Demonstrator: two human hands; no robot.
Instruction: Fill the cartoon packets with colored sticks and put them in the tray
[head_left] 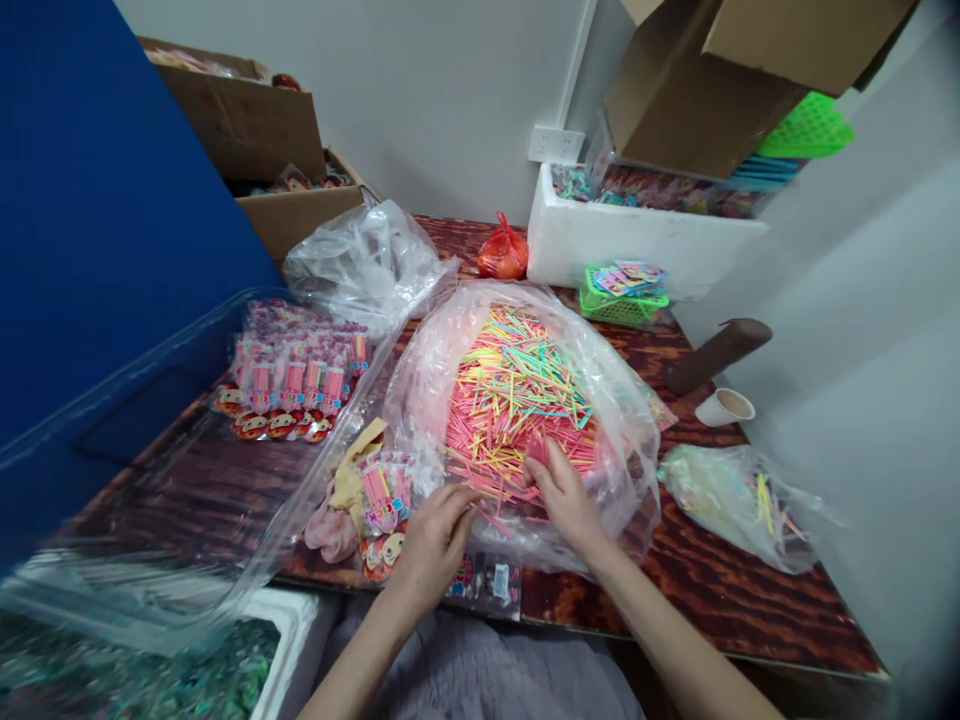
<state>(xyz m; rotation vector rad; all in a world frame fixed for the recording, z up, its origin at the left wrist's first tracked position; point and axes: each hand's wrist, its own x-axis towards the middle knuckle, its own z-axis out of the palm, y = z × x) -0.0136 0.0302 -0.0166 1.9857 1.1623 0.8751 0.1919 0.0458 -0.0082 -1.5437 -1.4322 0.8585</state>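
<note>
A large clear plastic bag [626, 400] lies open on the table, with a heap of thin candy-like sticks [517, 390] in pink, yellow and blue-green. My right hand [562, 495] is closed around a small bunch of pink sticks [536, 450] over the heap's front. At the bag's near edge, my left hand [439, 540] has its fingers pinched together, and a pink stick [493, 521] sticks out by the fingertips. Left of that hand lie small filled packets [386, 495] with cartoon faces. A flat clear packet with a barcode [499, 582] lies below, partly hidden by my left hand.
Rows of filled packets [296, 375] lie at left beside a clear plastic tub [247, 570]. Behind are cardboard boxes [300, 215], a red bag [502, 252], a white foam box [637, 240] and a green basket [619, 308]. A paper cup [724, 408] stands right.
</note>
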